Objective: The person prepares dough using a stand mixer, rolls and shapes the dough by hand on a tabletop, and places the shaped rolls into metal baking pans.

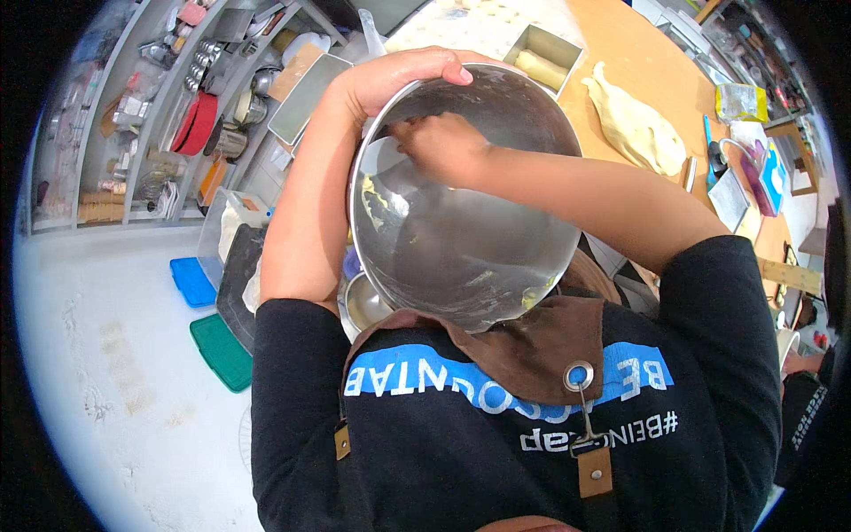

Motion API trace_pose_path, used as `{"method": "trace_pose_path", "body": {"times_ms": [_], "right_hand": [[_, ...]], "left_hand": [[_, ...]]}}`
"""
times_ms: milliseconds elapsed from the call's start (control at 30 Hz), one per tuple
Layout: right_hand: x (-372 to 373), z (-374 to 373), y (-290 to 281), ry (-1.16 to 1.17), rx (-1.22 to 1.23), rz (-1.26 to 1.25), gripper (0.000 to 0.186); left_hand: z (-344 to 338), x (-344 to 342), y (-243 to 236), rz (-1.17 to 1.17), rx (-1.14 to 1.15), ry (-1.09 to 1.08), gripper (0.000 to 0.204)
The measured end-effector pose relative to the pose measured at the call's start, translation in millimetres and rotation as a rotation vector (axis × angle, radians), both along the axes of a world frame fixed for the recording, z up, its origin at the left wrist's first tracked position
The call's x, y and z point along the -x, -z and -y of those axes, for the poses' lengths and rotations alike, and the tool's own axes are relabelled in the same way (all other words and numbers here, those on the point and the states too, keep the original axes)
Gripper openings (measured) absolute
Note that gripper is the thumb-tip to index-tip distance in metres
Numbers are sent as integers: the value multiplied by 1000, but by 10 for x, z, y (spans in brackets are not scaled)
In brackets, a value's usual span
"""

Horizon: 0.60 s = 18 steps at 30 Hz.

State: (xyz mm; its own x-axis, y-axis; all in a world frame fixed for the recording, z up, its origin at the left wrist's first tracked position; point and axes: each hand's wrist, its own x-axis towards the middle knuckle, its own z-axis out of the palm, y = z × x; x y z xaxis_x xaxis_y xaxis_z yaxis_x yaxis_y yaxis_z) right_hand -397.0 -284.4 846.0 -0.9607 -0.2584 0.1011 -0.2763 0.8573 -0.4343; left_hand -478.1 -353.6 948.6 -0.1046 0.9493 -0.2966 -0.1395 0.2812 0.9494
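Observation:
A large steel mixing bowl [483, 239] is tilted against my chest, its mouth facing up toward me. My left forearm wraps around its left side, and my left hand [403, 75] grips the far rim. Inside the bowl, my right hand [443, 146] is closed against the far left wall. A pale flat patch shows beside its fingers; whether that is a scraper or a reflection, I cannot tell. Yellowish dough bits [377, 195] cling to the inner wall, with more smears near the lower rim.
On the wooden table [638, 53] lie a big dough piece [634, 124] and a loaf tin [545, 58] holding dough. Another tin [306, 97] sits left. Crowded shelves [146, 115] stand at left. Blue [192, 282] and green lids [222, 352] are low left. Another person [802, 390] is at right.

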Motion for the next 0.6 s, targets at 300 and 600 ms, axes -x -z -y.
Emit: {"method": "trace_pose_path", "body": {"times_ms": [300, 600], "right_hand": [[-106, 483, -270, -307, -189, 23, 30], [-156, 639, 73, -580, -225, -111, 15]], "left_hand": [[75, -106, -64, -44, 97, 30, 50], [-119, 149, 228, -63, 149, 149, 42]]}}
